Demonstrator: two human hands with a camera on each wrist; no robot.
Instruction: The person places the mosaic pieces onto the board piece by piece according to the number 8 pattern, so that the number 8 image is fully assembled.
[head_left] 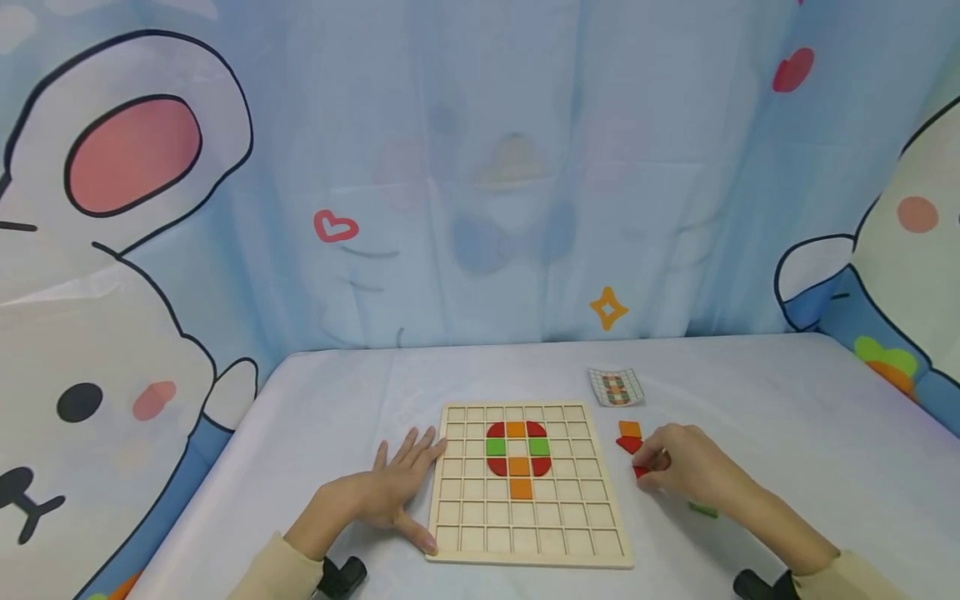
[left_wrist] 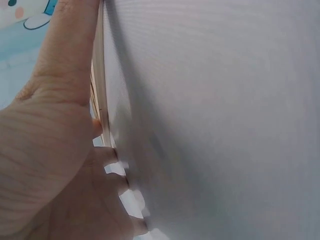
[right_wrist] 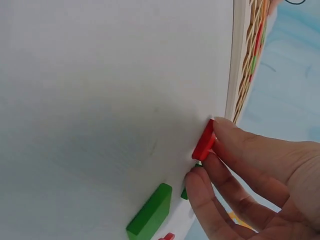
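Note:
A wooden grid board lies on the white table. In its upper middle cells sit red rounded pieces, orange squares and green squares. My left hand rests with spread fingers against the board's left edge, which also shows in the left wrist view as a wooden side. To the right of the board, my right hand pinches a red block between thumb and fingers, close to the tabletop. Its fingers partly hide the block in the head view.
Beyond my right hand lie an orange square and a red piece. A green block rests near that hand, partly covered in the head view. A small pattern card lies behind the board's right corner. A printed curtain hangs behind the table.

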